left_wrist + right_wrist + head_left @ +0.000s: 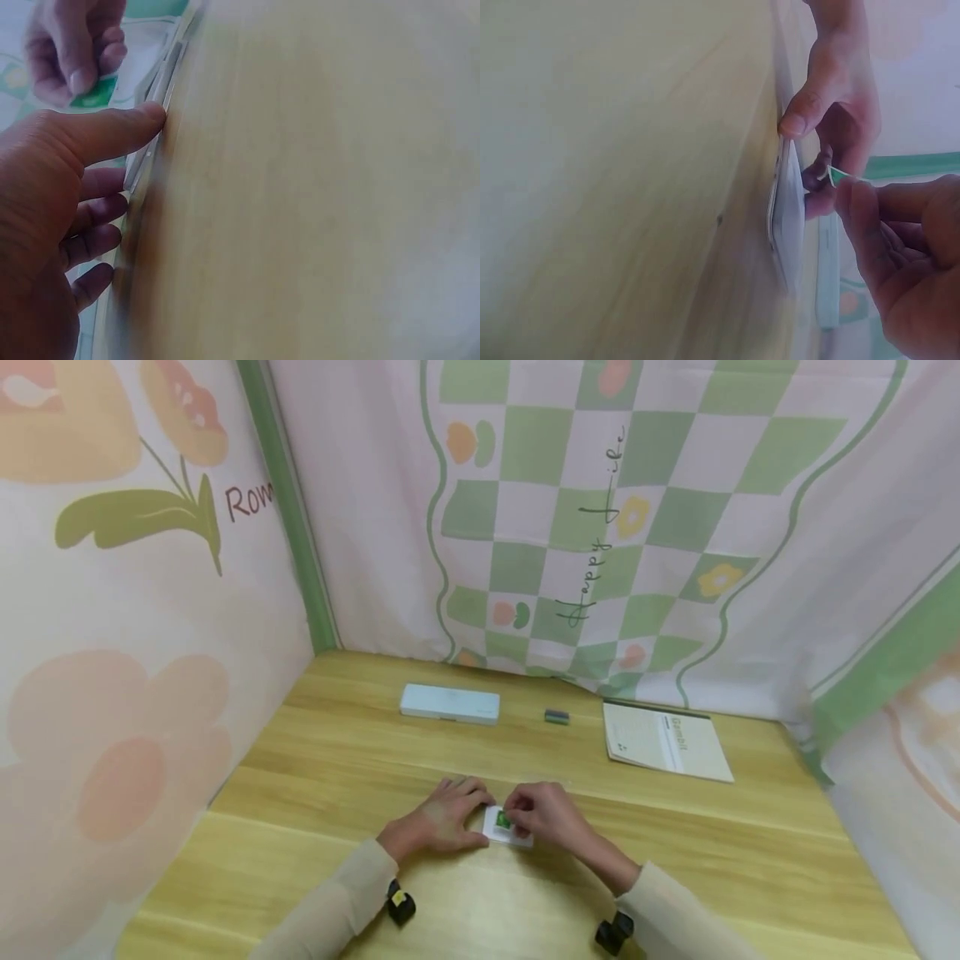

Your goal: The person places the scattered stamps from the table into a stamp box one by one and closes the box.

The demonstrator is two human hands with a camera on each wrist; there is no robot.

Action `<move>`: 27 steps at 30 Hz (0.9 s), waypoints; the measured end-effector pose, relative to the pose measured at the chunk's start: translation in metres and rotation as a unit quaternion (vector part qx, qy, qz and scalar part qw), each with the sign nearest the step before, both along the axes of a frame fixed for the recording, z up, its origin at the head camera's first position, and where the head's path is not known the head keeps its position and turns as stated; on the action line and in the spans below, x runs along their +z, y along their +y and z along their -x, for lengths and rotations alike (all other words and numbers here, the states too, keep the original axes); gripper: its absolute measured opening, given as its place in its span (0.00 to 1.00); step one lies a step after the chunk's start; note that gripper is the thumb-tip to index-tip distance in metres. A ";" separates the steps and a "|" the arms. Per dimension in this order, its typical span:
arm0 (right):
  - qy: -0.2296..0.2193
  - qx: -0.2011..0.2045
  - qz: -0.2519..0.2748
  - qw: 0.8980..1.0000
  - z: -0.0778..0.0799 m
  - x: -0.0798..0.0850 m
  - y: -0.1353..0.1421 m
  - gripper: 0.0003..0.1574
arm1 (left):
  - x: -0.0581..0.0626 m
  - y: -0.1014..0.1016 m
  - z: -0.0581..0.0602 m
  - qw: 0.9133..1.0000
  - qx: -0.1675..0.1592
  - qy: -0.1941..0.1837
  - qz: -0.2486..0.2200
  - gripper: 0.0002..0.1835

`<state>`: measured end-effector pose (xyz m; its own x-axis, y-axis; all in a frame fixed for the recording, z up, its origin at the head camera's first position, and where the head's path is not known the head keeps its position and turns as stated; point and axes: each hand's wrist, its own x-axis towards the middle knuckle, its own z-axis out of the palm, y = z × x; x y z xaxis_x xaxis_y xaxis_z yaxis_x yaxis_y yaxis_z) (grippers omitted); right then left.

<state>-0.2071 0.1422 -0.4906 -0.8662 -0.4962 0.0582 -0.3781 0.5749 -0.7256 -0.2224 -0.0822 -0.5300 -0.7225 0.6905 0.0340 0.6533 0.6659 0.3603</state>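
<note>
A small white flat slab [491, 833] lies on the wooden table between the hands. My left hand [448, 820] holds its left end, with the thumb at the near edge and fingers at the far edge. My right hand [553, 817] pinches a small green sticker-like piece [503, 819] with a pale border between thumb and forefinger. In the right wrist view this green piece [836, 175] is tilted and lifted off the slab [789, 217]. The slab's top is partly hidden by the right fingers in the head view.
Toward the back of the table [360, 760] lie a pale blue case [450, 703], a small dark and green block [557, 717] and a cream notebook [666, 742]. Patterned curtains [585, 543] stand behind the table and at both sides.
</note>
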 end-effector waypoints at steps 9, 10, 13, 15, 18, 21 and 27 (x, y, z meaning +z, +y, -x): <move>-0.009 -0.019 -0.025 0.999 0.011 -0.014 -0.015 0.05 | -0.003 0.001 0.001 1.000 -0.005 0.009 0.007 0.30; -0.005 -0.025 -0.032 0.999 0.012 -0.014 -0.017 0.05 | -0.003 0.001 0.002 1.000 -0.006 0.012 0.006 0.30; 0.002 -0.039 -0.047 0.998 0.013 -0.015 -0.019 0.06 | -0.001 0.001 0.002 1.000 -0.009 0.018 0.001 0.30; 0.010 -0.047 -0.056 0.997 0.014 -0.016 -0.020 0.06 | -0.002 0.001 0.002 1.000 -0.011 0.022 0.000 0.30; 0.018 -0.057 -0.067 0.996 0.014 -0.017 -0.021 0.08 | -0.001 0.000 0.003 1.000 -0.010 0.019 0.002 0.30; 0.014 -0.064 -0.072 0.995 0.014 -0.018 -0.022 0.09 | -0.001 0.000 0.002 1.000 -0.009 0.016 0.003 0.30; 0.007 -0.065 -0.077 0.995 0.016 -0.020 -0.023 0.10 | 0.000 -0.002 0.002 1.000 -0.005 0.014 0.005 0.30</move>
